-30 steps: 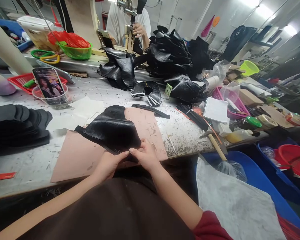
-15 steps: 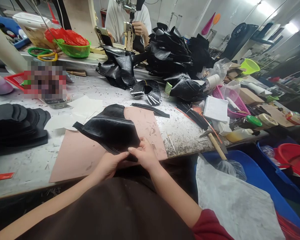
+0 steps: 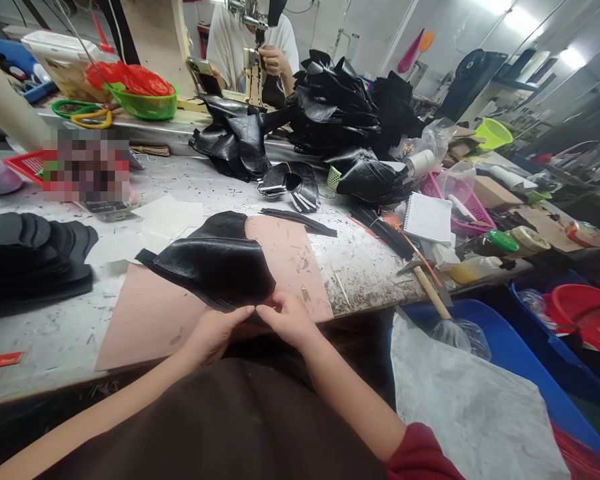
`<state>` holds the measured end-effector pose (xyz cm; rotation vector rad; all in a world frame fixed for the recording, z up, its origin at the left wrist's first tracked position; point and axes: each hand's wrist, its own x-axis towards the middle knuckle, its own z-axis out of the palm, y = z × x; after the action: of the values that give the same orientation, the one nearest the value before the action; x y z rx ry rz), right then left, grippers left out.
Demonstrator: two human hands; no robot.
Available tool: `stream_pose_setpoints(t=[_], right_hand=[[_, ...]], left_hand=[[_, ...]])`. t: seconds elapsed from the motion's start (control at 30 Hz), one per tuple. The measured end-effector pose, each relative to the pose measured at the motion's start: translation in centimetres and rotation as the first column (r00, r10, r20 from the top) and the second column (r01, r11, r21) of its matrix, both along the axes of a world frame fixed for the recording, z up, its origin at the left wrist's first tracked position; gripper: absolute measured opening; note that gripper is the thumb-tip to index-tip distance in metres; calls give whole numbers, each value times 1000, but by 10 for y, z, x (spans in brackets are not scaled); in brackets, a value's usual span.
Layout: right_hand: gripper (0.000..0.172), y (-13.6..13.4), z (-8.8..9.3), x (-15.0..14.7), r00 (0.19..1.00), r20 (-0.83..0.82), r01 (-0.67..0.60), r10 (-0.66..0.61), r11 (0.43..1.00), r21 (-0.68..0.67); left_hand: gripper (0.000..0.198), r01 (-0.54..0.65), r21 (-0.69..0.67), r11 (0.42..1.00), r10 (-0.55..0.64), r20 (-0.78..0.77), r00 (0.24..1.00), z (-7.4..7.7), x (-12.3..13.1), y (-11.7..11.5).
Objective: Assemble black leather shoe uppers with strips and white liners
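A glossy black leather piece [image 3: 215,263], curved and partly folded over, rests on a pinkish board [image 3: 155,313] at the table's near edge. My left hand [image 3: 217,330] is closed on its near edge, thumb on top and fingers hidden beneath. Close beside it, my right hand [image 3: 290,317] pinches the same edge near the right corner, with the two thumb tips almost meeting. A narrow black strip [image 3: 150,259] sticks out at the piece's left end. Behind the board lies another thin black strip [image 3: 300,221].
Stacked dark pieces [image 3: 30,257] stand at left, beside white paper sheets [image 3: 165,217]. Further back are black leather heaps [image 3: 335,107] and a co-worker's hand [image 3: 275,60] at a sewing machine [image 3: 254,73]. A hammer [image 3: 433,292] and notebook [image 3: 429,217] lie right, above a blue bin [image 3: 510,340].
The near edge of the leather piece has dropped slightly toward me, and my right fingers have shifted down along it. The thumbs stay close together. The view has shifted a little.
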<state>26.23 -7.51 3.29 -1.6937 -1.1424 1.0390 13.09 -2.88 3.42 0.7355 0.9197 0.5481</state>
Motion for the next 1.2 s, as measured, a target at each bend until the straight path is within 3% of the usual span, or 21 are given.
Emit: stream_pose_setpoints(t=[0.1,0.2,0.27,0.37,0.43,0.5,0.57,0.6,0.63,0.7,0.8,0.87,0.93,1.03,1.13,1.2], right_hand=[[12,0,0,-7,994,79,82,-81,996,-21],[8,1,1,-8,982,163,83,-92,995,58],[7,2,0,-1,944,316,67,-93,993,94],[4,4,-4,19,747,658,66,-93,996,65],[11,3,-7,33,586,806,95,-78,995,28],[19,1,-9,45,524,850,111,-54,994,-5],[23,-3,-9,59,573,818,127,-54,992,-24],[25,-6,-9,66,607,791,159,-75,987,-28],[28,-9,-9,75,628,770,215,-108,976,-38],[33,-13,-9,95,632,762,343,-141,933,-112],[38,-16,-12,121,631,772,417,-75,872,-256],[37,-16,-14,132,648,760,400,-54,873,-278],[33,-16,-13,135,648,757,407,-89,880,-245],[15,-22,-8,125,647,728,435,-228,894,-107],[14,-31,-6,95,835,369,362,-409,912,191],[16,-35,-10,70,950,132,232,-284,921,314]], left_hand=[[39,-28,22,999,29,-54,998,0,2,-1],[38,-56,72,996,61,-68,996,-2,4,0],[33,-43,69,997,50,-100,994,-4,3,2],[30,146,-56,988,-156,-240,958,-6,-1,3],[32,362,-124,924,-382,-300,874,-5,-7,-1],[30,532,3,847,-501,-335,798,-4,-13,-7],[23,615,318,721,-469,-429,772,-3,-18,-11],[21,626,487,610,-409,-483,774,-3,-20,-12],[20,627,626,463,-335,-532,778,-3,-21,-11],[21,620,776,121,-175,-598,782,-4,-18,-8],[22,611,706,-358,56,-637,769,-4,-6,-3],[18,626,551,-552,195,-645,739,-5,4,-2],[14,650,433,-624,306,-630,713,-6,12,-5],[11,678,358,-642,370,-630,683,-10,16,-10],[10,692,326,-645,395,-633,666,-14,16,-15],[12,701,316,-639,412,-629,659,-16,16,-17]])
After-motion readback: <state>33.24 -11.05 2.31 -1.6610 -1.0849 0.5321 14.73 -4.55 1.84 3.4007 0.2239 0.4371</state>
